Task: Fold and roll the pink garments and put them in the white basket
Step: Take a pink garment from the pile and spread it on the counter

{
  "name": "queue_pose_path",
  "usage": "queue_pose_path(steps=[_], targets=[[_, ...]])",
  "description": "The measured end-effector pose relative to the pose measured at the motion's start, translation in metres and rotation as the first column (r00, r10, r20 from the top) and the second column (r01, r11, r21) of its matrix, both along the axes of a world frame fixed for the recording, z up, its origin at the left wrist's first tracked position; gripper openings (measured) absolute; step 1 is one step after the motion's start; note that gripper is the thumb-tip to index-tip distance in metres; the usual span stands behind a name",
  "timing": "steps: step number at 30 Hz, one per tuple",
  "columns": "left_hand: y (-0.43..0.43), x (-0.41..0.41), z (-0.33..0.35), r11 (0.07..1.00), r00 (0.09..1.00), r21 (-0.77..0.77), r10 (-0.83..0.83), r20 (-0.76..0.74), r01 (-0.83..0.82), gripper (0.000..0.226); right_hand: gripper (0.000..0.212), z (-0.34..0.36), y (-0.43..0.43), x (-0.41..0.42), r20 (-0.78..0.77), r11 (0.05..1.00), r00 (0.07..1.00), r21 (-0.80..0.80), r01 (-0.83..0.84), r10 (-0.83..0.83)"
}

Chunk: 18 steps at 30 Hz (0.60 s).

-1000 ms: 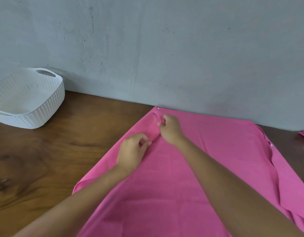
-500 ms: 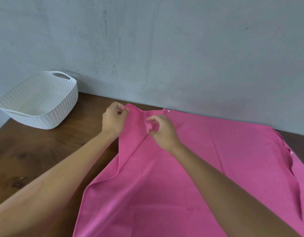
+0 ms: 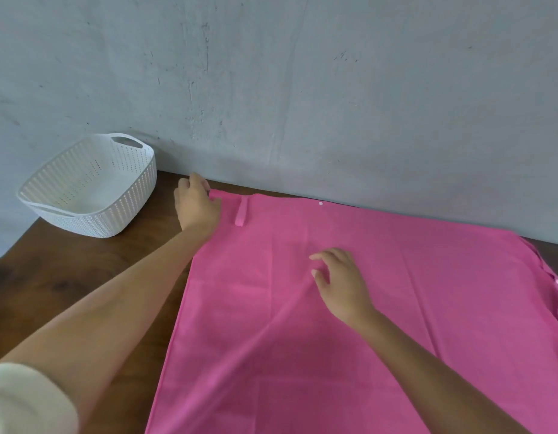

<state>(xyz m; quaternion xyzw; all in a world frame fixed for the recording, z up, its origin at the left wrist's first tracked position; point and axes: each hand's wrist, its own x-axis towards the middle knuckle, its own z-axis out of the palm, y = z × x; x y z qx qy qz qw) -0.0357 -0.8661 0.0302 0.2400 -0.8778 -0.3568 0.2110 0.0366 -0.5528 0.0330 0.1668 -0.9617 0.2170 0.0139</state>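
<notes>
1. The pink garment (image 3: pixel 412 324) lies spread out flat on the brown wooden table (image 3: pixel 67 277). Its far edge runs along the foot of the grey wall (image 3: pixel 334 89).
2. The left hand (image 3: pixel 196 205) is at the garment's far-left corner, with fingers curled and thumb on the cloth, so it grips that corner. The forearm stretches across the bare wood beside the garment's left edge.
3. The right hand (image 3: pixel 340 280) is over the middle of the cloth and holds nothing. Its fingers are loosely bent and spread; whether the fingertips touch the fabric I cannot tell.
4. A soft diagonal crease (image 3: pixel 271 327) runs from under the right hand toward the near-left part of the garment.
5. Just right of the left hand lies a small pink tab (image 3: pixel 241 214), flat on the cloth. A white snap (image 3: pixel 320 203) sits on the far edge, and another (image 3: pixel 557 281) on the right edge.
6. The white basket (image 3: pixel 127 202) stands at the table's far-left end near the wall, apart from the garment — nothing pink shows in it.
7. A pale sleeve (image 3: pixel 24 399) shows at the lower left.
</notes>
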Motion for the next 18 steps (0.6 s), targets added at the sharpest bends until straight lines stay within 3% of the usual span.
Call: queue_pose_path(steps=[4,7,11,18], targets=[[0.020,0.002,-0.012,0.965,0.974,-0.142,-0.224,-0.018,0.219,0.012,0.030,-0.011,0.024,0.010,-0.056,0.995,0.994,0.039,0.091,-0.088],[0.030,-0.006,-0.020,0.903,0.928,-0.223,-0.335,0.167,0.366,0.038,0.037,-0.017,0.038,0.016,-0.074,0.980,0.982,0.083,0.180,-0.174],[0.030,-0.016,-0.030,0.842,0.856,-0.280,-0.340,0.388,0.462,0.071,0.060,-0.025,0.050,0.021,0.036,0.954,0.965,0.163,0.251,-0.260],[0.017,-0.034,-0.034,0.823,0.860,-0.338,-0.311,0.405,0.457,0.075,0.075,-0.027,0.051,0.020,0.130,0.937,0.956,0.269,0.221,-0.263]])
